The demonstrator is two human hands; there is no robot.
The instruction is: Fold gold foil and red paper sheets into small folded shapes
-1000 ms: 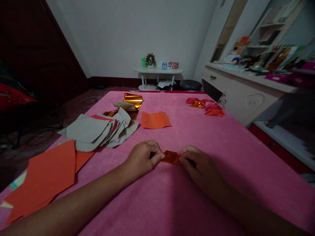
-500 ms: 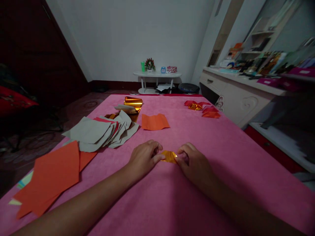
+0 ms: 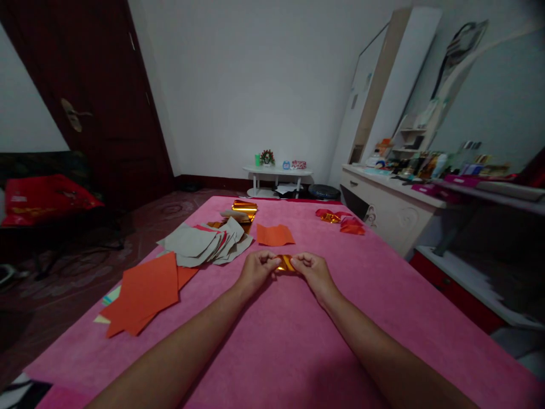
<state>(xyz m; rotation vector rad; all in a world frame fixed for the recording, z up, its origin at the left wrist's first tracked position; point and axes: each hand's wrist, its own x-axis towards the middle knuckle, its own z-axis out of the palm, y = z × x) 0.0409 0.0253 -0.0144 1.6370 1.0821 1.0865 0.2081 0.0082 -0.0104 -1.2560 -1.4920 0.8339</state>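
Between my hands is a small piece of shiny gold foil paper [image 3: 285, 263], folded and held a little over the pink cloth [image 3: 272, 341]. My left hand [image 3: 259, 269] pinches its left end between thumb and fingers. The right end is pinched by my right hand [image 3: 313, 270]. Just beyond my hands lies a creased orange paper sheet [image 3: 275, 234]. To the left, a pile of grey-backed paper sheets [image 3: 191, 245] spreads out, with orange sheets [image 3: 147, 292] nearer to me.
A gold foil roll [image 3: 244, 208] lies behind the grey pile. Folded red and gold paper pieces [image 3: 330, 216] sit at the far right of the cloth. A cluttered dresser [image 3: 383, 199] stands right, a small white table [image 3: 279, 170] at the far wall.
My view has tilted up, showing more of the room. Both hands now grip the foil piece more firmly, and it looks lifted and more tightly folded than before.
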